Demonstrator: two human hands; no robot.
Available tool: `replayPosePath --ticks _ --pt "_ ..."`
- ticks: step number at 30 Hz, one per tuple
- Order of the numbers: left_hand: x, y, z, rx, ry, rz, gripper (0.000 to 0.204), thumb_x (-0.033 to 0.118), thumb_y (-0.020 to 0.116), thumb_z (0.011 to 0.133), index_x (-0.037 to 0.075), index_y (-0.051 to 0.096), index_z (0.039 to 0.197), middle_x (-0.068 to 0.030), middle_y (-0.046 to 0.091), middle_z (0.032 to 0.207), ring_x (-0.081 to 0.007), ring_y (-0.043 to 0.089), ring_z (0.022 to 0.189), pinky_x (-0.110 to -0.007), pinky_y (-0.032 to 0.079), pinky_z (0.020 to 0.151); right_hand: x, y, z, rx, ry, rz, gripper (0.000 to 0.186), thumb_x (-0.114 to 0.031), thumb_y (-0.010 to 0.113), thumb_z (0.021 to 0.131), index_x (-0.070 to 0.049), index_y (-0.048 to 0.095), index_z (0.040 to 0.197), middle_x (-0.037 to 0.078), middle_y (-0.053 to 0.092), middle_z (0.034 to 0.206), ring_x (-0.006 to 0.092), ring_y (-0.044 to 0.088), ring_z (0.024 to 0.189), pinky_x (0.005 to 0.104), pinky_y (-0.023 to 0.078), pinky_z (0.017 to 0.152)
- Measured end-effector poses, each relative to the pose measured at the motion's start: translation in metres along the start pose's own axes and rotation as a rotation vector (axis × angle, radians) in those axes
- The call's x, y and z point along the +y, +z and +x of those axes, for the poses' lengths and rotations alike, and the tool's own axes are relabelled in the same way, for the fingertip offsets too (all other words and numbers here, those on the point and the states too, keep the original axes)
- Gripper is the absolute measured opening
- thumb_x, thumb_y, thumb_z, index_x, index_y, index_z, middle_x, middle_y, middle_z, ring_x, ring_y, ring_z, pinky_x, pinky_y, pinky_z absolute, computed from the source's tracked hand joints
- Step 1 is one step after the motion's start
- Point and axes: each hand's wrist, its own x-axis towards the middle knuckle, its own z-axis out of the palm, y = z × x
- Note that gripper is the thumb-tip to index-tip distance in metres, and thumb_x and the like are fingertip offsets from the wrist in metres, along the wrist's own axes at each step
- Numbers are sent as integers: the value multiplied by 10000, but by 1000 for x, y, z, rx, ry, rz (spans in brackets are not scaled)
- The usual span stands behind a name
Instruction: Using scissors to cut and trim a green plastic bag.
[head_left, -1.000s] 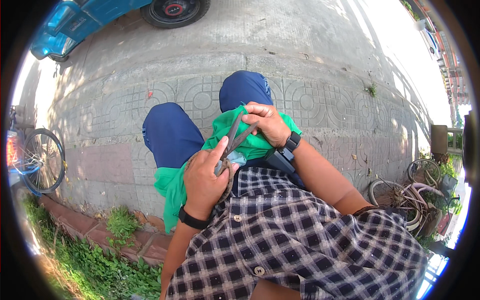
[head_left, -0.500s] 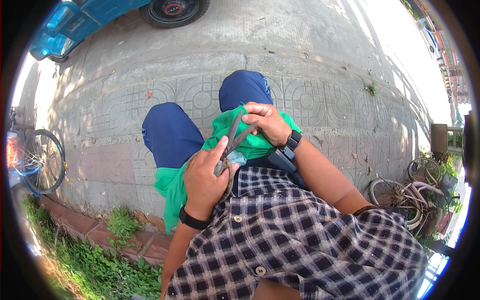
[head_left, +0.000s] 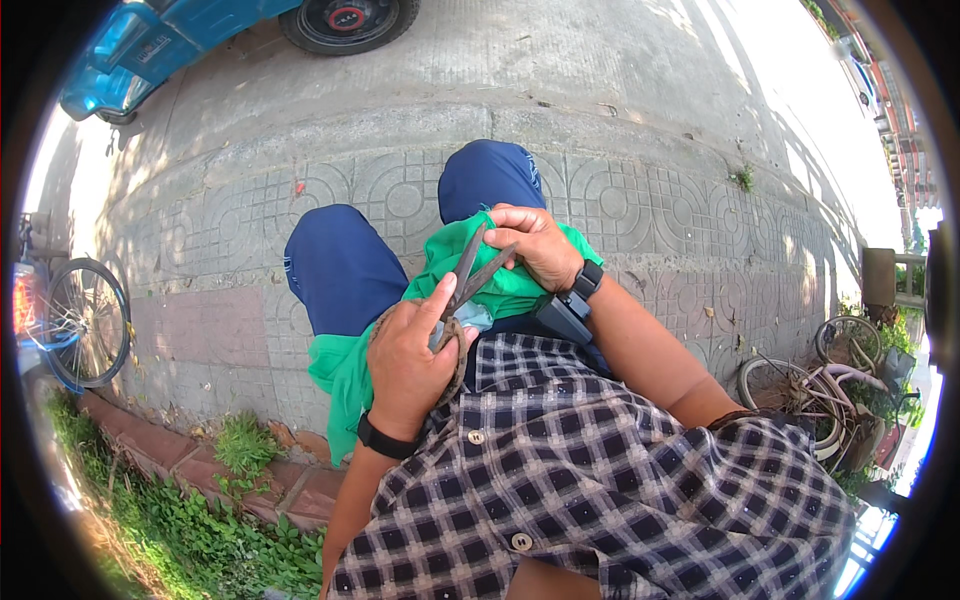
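Note:
My left hand (head_left: 408,355) is closed around the wrapped handles of a pair of dark metal scissors (head_left: 463,291). The two blades are spread apart and point up and to the right, over a green cloth (head_left: 345,382) draped across my lap. Between thumb and fingers, my right hand (head_left: 535,245) pinches the cloth's upper edge, close to the blade tips. Part of the handles is hidden behind my left fingers. A small pale blue piece (head_left: 474,317) shows beside the handles; what it is I cannot tell.
My knees in dark blue trousers (head_left: 345,265) hold up the cloth over a patterned paved walk (head_left: 650,210). A blue vehicle (head_left: 170,40) stands at the far left. Bicycles lean at the left (head_left: 90,322) and right (head_left: 800,395). A brick-edged strip of plants (head_left: 200,530) lies lower left.

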Motion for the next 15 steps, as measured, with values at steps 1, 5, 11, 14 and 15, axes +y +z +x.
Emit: replayPosePath --ticks 1,5,11,14,15 --pt "0 0 0 -5 -5 4 614 178 800 665 152 606 1247 -68 560 765 -239 549 689 -345 441 638 0 0 0 3 2 8 144 -106 647 870 -34 682 990 -51 569 850 36 515 643 180 428 550" --pt "0 1 1 5 0 -13 617 181 802 664 154 606 1248 -66 557 760 -235 546 684 -342 439 634 -2 2 -1 3 15 -5 139 -118 655 870 -45 676 986 -52 566 822 42 512 629 186 434 566" --pt "0 1 3 13 10 -47 622 186 804 660 155 607 1249 -63 546 747 -229 540 678 -341 438 635 -1 -1 0 -30 31 -3 121 -124 649 880 -50 670 972 -50 566 771 41 501 616 187 416 561" --pt "0 2 3 16 18 -42 623 189 806 659 156 608 1249 -61 543 744 -228 537 677 -343 438 640 0 -3 1 -43 39 -32 116 -126 645 883 -45 668 963 -49 566 773 42 501 609 191 416 560" --pt "-1 2 2 13 13 -44 625 192 806 659 156 606 1250 -62 545 749 -231 539 683 -344 439 643 0 -3 2 -44 39 -31 116 -126 645 883 -45 668 963 -49 566 773 42 501 609 191 416 560"
